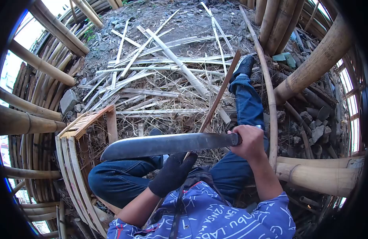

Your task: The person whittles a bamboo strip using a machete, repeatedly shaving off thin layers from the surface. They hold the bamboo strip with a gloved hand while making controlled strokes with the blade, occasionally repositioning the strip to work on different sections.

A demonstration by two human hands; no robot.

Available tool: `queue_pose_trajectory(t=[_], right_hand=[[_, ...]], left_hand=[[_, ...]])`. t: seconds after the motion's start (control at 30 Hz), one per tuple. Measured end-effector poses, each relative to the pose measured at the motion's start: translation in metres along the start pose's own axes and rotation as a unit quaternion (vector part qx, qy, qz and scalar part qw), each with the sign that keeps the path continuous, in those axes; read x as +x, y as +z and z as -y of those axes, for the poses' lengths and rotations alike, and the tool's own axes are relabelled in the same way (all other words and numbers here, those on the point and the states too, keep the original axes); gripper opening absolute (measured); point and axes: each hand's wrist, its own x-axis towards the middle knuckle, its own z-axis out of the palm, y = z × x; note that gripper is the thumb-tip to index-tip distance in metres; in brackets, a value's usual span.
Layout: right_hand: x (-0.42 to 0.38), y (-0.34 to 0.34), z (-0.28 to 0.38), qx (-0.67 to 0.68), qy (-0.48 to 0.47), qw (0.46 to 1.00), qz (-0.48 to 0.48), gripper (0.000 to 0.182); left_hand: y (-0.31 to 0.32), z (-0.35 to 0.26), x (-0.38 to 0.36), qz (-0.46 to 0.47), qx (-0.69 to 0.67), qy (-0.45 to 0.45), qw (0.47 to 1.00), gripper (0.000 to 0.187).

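My right hand, bare, is closed round the handle of a large machete. The machete lies level across the view, its broad blade pointing left above my lap. My left hand, in a black glove, is just below the blade, its fingers closed round a thin bamboo strip. The strip slants up and right, passing behind the blade, with its brown side showing; its lower end runs down by my left forearm. My legs in jeans are spread, the right one stretched forward.
Split bamboo strips and shavings litter the ground ahead. A wooden crate stands at the left. A long pole lies beside my right leg. Thick bamboo posts and rubble are at the right. A grey block sits at the left.
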Motion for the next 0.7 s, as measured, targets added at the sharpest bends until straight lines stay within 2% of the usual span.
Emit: queue_pose_trajectory(t=[0.03,0.17,0.23,0.33,0.43,0.47,0.53,0.57,0.63,0.7], right_hand=[[0.000,0.001,0.001,0.013,-0.005,1.000,-0.003,0.018],[0.008,0.001,0.003,-0.004,0.005,1.000,-0.011,0.016],[0.009,0.004,-0.001,-0.024,0.034,0.999,-0.010,0.015],[-0.001,0.014,0.003,-0.001,0.031,0.999,0.009,0.019],[-0.008,0.017,0.004,0.013,0.022,0.999,0.047,0.025],[-0.002,0.014,0.003,0.004,0.026,0.999,0.029,0.020],[0.003,0.015,-0.005,-0.016,0.052,0.998,0.015,0.016],[0.000,0.021,-0.007,-0.016,0.051,0.998,0.017,0.016],[-0.002,0.030,-0.013,-0.008,0.094,0.996,-0.002,0.018],[-0.007,0.034,-0.003,0.007,0.098,0.995,-0.002,0.019]], left_hand=[[0.001,-0.003,-0.001,-0.014,0.001,-0.038,0.999,0.025],[0.003,-0.001,-0.004,-0.030,-0.017,-0.039,0.999,0.026],[0.000,-0.007,-0.003,-0.011,-0.046,-0.116,0.992,0.026],[-0.004,-0.022,-0.002,-0.004,-0.027,-0.156,0.987,0.026],[0.000,-0.020,-0.005,-0.011,-0.003,-0.113,0.994,0.026],[0.000,-0.021,-0.004,-0.010,-0.004,-0.115,0.993,0.026],[0.000,-0.025,-0.004,-0.013,0.073,-0.058,0.996,0.029],[0.000,-0.024,-0.004,-0.014,0.072,-0.060,0.996,0.029],[-0.002,-0.022,0.001,-0.022,0.046,-0.122,0.991,0.031],[-0.001,-0.018,0.002,-0.034,0.054,-0.124,0.990,0.033]])
